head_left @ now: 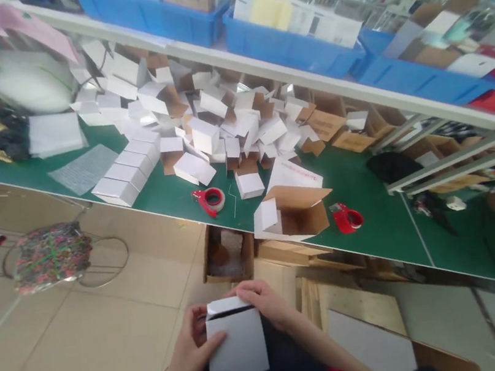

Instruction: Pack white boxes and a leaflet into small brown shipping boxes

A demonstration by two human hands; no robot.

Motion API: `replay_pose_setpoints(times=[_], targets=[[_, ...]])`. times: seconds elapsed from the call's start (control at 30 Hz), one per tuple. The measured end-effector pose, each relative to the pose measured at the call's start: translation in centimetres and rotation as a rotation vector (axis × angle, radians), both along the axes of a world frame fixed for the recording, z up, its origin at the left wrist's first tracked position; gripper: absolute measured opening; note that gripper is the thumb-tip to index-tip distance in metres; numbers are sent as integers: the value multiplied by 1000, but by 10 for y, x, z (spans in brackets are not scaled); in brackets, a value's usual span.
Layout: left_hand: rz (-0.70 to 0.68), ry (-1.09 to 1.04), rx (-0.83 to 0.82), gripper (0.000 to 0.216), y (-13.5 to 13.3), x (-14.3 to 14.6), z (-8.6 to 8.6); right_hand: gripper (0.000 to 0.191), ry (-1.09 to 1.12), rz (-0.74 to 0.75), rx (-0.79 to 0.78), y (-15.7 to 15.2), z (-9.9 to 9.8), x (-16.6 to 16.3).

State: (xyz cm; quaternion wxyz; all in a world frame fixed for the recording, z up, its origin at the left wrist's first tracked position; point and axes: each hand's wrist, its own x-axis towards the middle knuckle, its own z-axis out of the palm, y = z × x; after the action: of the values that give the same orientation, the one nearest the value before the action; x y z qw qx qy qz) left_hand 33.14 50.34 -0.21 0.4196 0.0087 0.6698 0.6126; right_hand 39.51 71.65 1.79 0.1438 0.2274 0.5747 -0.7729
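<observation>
Lowest in the view, over the person's lap, a small white box (236,339) is held between both hands: the left hand (192,348) clasps its left side with the thumb laid across the front face, and the right hand (265,300) curls over the top edge, fingers closed on the flap. Just beyond the white box, a brown carton (228,253) stands on the floor under the near edge of the green table (373,216). On the table, beyond the white box and slightly to its right, an open cardboard box (298,212) sits at the table's near edge with its flaps up. A red tape dispenser (209,200) lies left of that open box and a second red tape dispenser (346,218) just right of it. Farther back, a loose heap of small white cartons (219,121) covers the table, with a neat row of closed ones (126,169) at its left. Farthest off, blue bins (292,48) line a shelf above the heap.
</observation>
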Motion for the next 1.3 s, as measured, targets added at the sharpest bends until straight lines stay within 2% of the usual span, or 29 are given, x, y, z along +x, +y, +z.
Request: replay_pose_setpoints(times=[0.1, 0.2, 0.3, 0.43, 0.6, 0.73, 0.8, 0.87, 0.93, 1.0, 1.07, 1.13, 1.2, 1.3], targets=[[15, 37, 53, 67, 7, 3, 8, 38, 104, 53, 57, 9, 10, 8], [-131, 94, 70, 71, 16, -1, 25, 36, 192, 87, 132, 21, 23, 13], [-271, 198, 32, 62, 27, -6, 44, 37, 207, 101, 179, 34, 34, 19], [-315, 272, 3, 57, 46, -7, 58, 32, 274, 125, 200, 52, 42, 27], [-326, 405, -31, 45, 71, 0, 56, 33, 349, 191, 257, 78, 60, 34], [-376, 415, 40, 40, 88, 7, 51, 43, 470, 282, 276, 97, 75, 45], [-408, 371, 75, 42, 99, 8, 48, 47, 456, 281, 254, 105, 71, 53], [-391, 331, 83, 42, 113, 8, 47, 46, 396, 185, 241, 113, 56, 63], [-316, 288, 61, 43, 130, 7, 47, 52, 283, -19, 183, 121, 34, 72], [-209, 231, 52, 52, 148, 5, 48, 66, 148, -235, 34, 130, 14, 81], [-130, 181, 79, 65, 164, 2, 49, 84, 86, -324, -165, 140, 2, 87], [-98, 158, 121, 69, 178, -2, 50, 91, 99, -319, -336, 147, 1, 88], [-120, 146, 173, 65, 188, -6, 51, 90, 93, -284, -487, 152, 7, 85], [-266, 129, 282, 67, 201, -16, 57, 87, -4, -151, -685, 154, 15, 75]])
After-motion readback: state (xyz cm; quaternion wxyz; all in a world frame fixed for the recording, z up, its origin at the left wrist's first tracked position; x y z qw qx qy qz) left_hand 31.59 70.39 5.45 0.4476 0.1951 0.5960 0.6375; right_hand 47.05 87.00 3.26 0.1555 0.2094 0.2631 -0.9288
